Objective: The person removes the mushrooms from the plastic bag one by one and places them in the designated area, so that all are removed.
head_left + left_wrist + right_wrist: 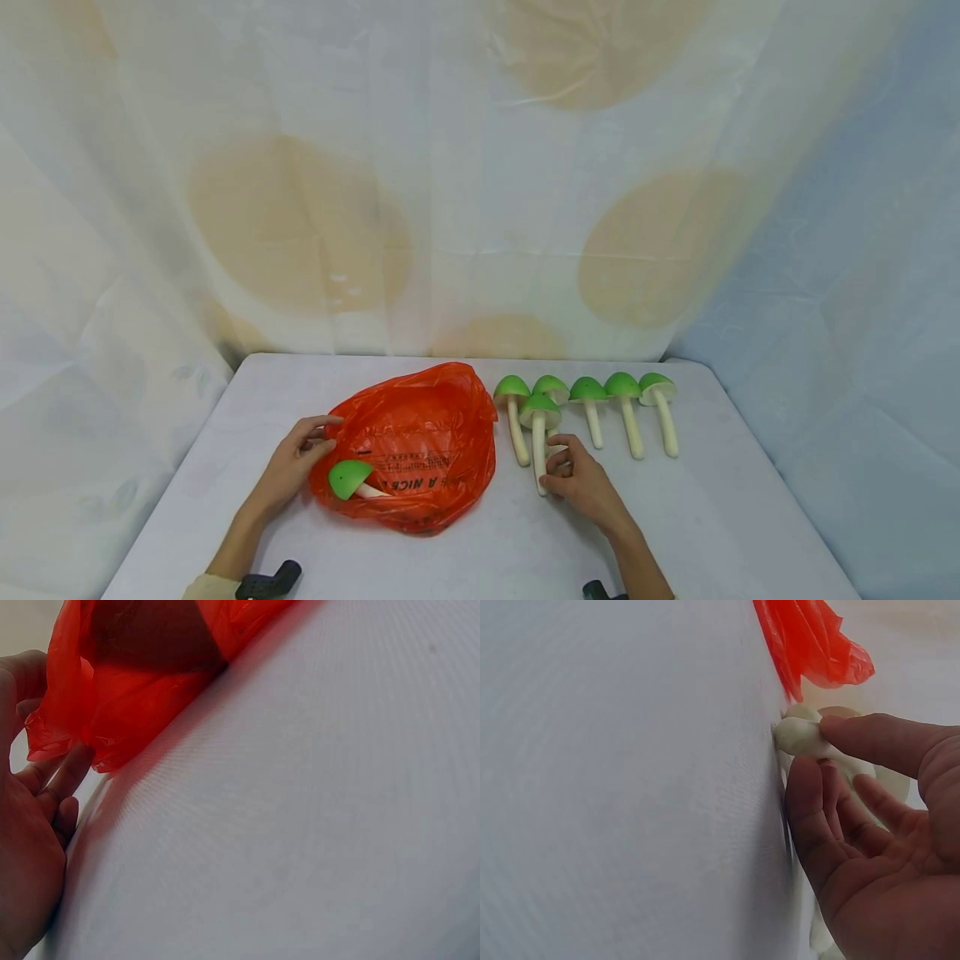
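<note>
A red plastic bag (468, 467) lies open-mouthed on the table, with a green-capped toy mushroom (350, 479) inside its near left part. At the bag's left edge my left hand (296, 458) holds the thin rim, fingers and thumb on either side of the film in the left wrist view. To the right of the bag, my right hand (585, 483) has thumb and fingers at the lower stem of another toy mushroom (539, 442). The right wrist view shows the thumb (870, 739) touching the pale stem end (796, 736), the index finger just beside it.
Several more toy mushrooms stand in a row behind and right of my right hand, among them a left one (512, 387) and a rightmost one (663, 417). Patterned curtains (480, 208) enclose the white table (735, 517) at back and sides.
</note>
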Available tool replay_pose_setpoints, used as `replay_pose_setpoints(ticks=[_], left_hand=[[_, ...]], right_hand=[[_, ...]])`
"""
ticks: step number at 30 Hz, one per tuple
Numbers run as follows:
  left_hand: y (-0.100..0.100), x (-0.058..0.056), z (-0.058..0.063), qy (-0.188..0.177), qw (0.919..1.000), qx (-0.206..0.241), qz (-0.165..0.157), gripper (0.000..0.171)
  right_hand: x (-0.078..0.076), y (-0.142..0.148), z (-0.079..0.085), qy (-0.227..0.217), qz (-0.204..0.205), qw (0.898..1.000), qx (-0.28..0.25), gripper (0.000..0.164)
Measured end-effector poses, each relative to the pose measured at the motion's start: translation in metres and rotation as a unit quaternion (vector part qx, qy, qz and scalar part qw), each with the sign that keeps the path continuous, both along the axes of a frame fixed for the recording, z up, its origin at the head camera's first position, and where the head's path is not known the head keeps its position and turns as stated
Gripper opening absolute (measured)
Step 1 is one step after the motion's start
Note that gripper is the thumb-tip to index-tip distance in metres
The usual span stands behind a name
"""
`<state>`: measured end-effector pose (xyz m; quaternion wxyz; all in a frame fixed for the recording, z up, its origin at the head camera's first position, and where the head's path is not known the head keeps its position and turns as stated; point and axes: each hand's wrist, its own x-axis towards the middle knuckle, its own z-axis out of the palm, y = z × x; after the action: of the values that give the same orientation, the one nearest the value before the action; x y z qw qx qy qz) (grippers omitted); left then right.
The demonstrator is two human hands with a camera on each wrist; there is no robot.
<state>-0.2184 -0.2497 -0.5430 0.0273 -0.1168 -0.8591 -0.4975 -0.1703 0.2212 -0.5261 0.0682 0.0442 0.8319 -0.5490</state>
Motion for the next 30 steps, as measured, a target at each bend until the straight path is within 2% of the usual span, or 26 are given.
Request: replay_pose_setpoints(ticks=[2,6,9,12,18,21,25,30], left_hand=[[-0.002,-0.002,-0.004,-0.001,1.0000,0.002,-0.001,0.034],[-0.009,-0.010,-0.021,-0.002,1.0000,0.001,0.000,0.034],[-0.008,-0.011,-0.021,-0.006,1.0000,-0.003,0.004,0.034],[-0.005,-0.008,-0.017,-0.006,0.9999,-0.006,0.008,0.034],[0.002,0.003,0.007,-0.007,0.9999,-0.009,0.004,0.034],[0.003,0.005,0.012,-0.007,0.9999,-0.010,0.001,0.034],[-0.001,-0.001,-0.001,-0.006,0.9999,-0.008,0.002,0.034],[-0.006,-0.010,-0.018,-0.010,0.9999,-0.010,0.006,0.034]], right_hand=[[0.000,-0.002,0.000,0.000,-0.011,1.000,-0.002,0.057],[0.000,-0.003,-0.001,0.001,-0.014,1.000,-0.013,0.056],[0.000,-0.001,-0.001,0.001,-0.003,1.000,-0.023,0.057],[0.000,0.000,0.000,-0.001,-0.001,1.000,-0.021,0.056],[-0.001,0.000,0.006,0.017,-0.016,0.999,0.028,0.052],[-0.003,-0.002,0.010,0.034,-0.020,0.999,0.033,0.047],[-0.007,-0.011,0.016,0.055,-0.006,0.998,0.022,0.040],[-0.012,-0.035,0.023,0.064,0.031,0.997,0.019,0.037]])
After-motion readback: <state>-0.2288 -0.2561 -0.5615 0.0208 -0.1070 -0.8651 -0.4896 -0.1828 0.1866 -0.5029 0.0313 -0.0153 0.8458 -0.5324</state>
